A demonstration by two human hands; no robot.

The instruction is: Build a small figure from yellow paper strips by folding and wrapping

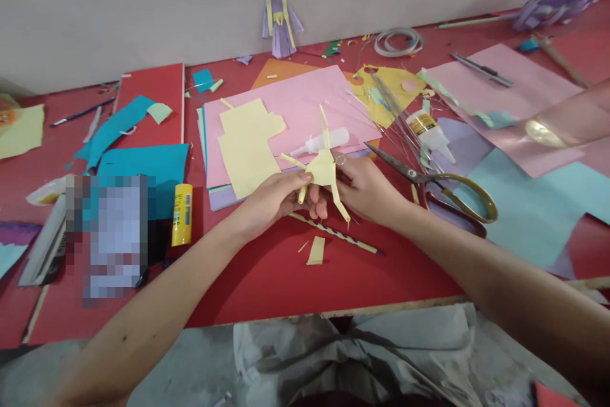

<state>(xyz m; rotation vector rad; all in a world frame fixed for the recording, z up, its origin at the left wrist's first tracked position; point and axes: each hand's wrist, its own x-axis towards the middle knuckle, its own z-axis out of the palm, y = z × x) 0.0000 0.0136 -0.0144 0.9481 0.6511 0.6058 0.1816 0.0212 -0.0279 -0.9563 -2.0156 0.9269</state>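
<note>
Between my two hands is a small yellow paper figure (321, 170) with a flat body and thin rolled limbs. My left hand (274, 200) pinches its left side, thumb on top and fingers curled beneath. On its other side my right hand (362, 188) grips the figure, with most of its fingers hidden behind the paper. A striped pencil (340, 233) lies just below my hands, beside a yellow paper scrap (316, 251). Behind the figure a white glue bottle (328, 140) rests on pink paper (305, 102). Cut yellow paper (250, 146) lies to the left.
Large scissors (433, 181) and another glue bottle (431, 131) lie right of my hands, near thin wires (388, 105). A glue stick (182, 214) stands left. A purple paper figure (282, 21) leans against the wall. Another person's arm (572, 116) reaches in from the right.
</note>
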